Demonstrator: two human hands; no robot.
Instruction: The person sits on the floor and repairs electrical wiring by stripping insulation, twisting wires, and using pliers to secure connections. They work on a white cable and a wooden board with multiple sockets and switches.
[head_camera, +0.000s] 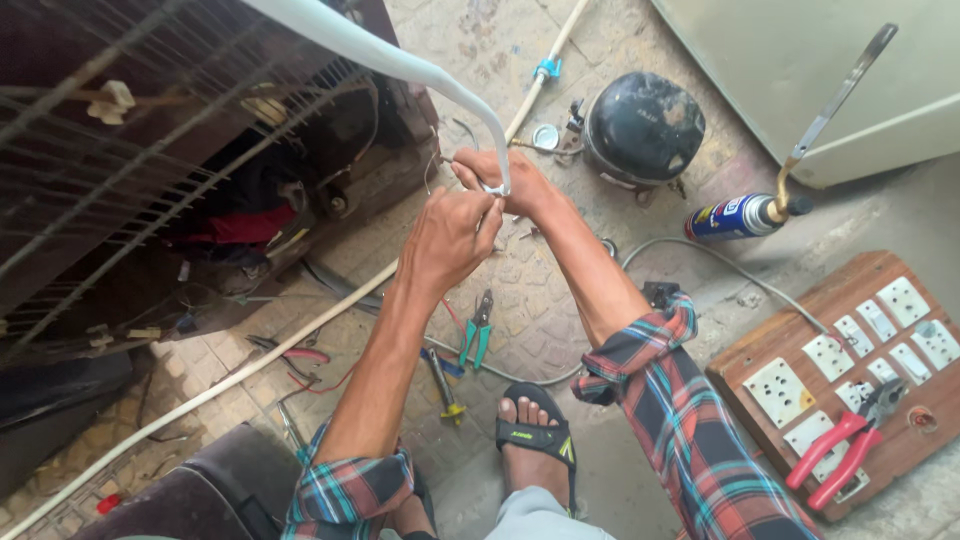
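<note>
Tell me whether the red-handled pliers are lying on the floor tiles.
No, the red-handled pliers lie on the wooden socket board.

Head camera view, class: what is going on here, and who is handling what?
A person crouches on a paved floor behind an opened fridge. Both hands, the left hand and the right hand, meet at the end of a white insulated pipe and pinch something small there; what exactly is too small to tell. A black compressor sits apart on the floor beside a blue gas torch. Green pliers lie near the sandalled foot, and red pliers rest on a wooden socket board.
</note>
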